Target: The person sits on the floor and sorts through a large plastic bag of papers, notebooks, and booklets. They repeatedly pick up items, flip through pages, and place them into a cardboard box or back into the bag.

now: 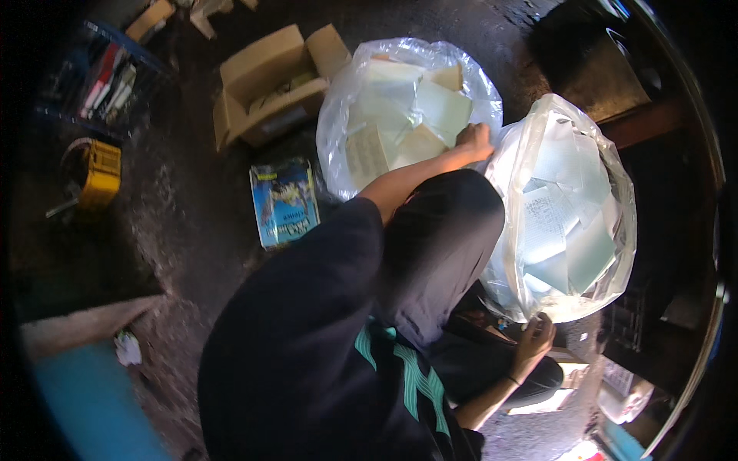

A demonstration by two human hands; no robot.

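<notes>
Two clear plastic bags stand side by side, each holding loose paper. The left plastic bag (pixel 332 115) contains pale sheets and tan pieces. Inside the right plastic bag (pixel 624 253), its rim folded outward, lie whitish sheets (pixel 546 223), some with writing. My left hand (pixel 473 143) is closed at the left bag's right rim, where the two bags meet, and grips the plastic there. Lower down, my right hand (pixel 533 343) has its fingers curled against the near rim of the right bag, pinching its edge. My bent knee partly covers the gap between the bags.
An open cardboard box (pixel 265 84) stands behind a blue-covered book (pixel 284 203) on the dark floor. To the left are a yellow container (pixel 101 175) and a dark crate (pixel 58 88) with assorted items. A brown board (pixel 607 84) lies at the far right.
</notes>
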